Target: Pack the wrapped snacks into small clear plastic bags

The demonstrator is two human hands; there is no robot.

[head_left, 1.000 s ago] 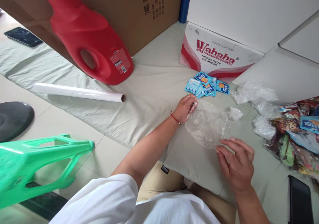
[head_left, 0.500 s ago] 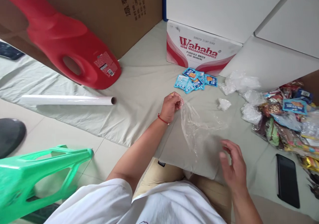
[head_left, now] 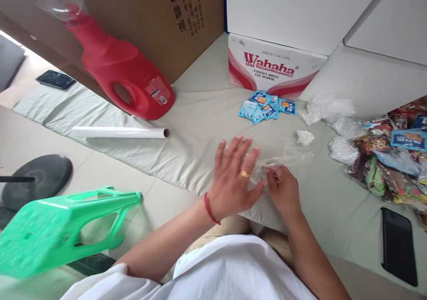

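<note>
Five fingers of our left hand (head_left: 230, 182) fan wide, and just beside it we pinch a clear plastic bag (head_left: 285, 160) in our right hand (head_left: 283, 192), near a crumpled plastic wad (head_left: 304, 137), with blue packets (head_left: 266, 107) beyond.

A thin plastic bag (head_left: 291, 159) — clear, colourless and limp — is pinched in the fingers of the right hand (head_left: 283, 191). It looks creased and bunched, with shiny wrinkles; one loose end trails rightward beyond the knuckles, above the pale cloth (head_left: 196, 146).
</note>
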